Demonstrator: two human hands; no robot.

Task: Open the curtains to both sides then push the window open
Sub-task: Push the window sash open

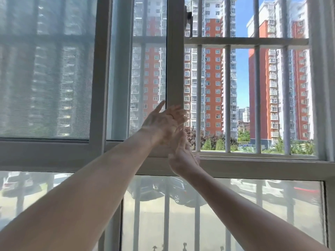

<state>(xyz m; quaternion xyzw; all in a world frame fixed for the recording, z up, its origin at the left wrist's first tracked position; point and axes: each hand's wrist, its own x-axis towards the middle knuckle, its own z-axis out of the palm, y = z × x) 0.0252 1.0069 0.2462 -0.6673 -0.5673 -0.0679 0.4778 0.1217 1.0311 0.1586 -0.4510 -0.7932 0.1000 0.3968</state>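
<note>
The sliding window sash (173, 69), white-framed, stands left of centre, and the gap to its right is open to the outside air. My left hand (163, 122) rests against the sash's vertical edge with its fingers spread, a ring on one finger. Just below it, partly behind my left wrist, my right hand (184, 158) is held flat with its fingers pointing up at the same edge. Neither hand holds anything. A sheer pale curtain (324, 73) hangs at the far right edge. Whether the hazy grey left pane (45, 73) is a screen or curtain fabric I cannot tell.
White security bars (227, 98) run outside the open gap, with a crossbar (244, 41). A dark latch (188, 15) sits high on the sash edge. A fixed lower pane (235, 205) shows parked cars below. Tall red and white buildings stand beyond.
</note>
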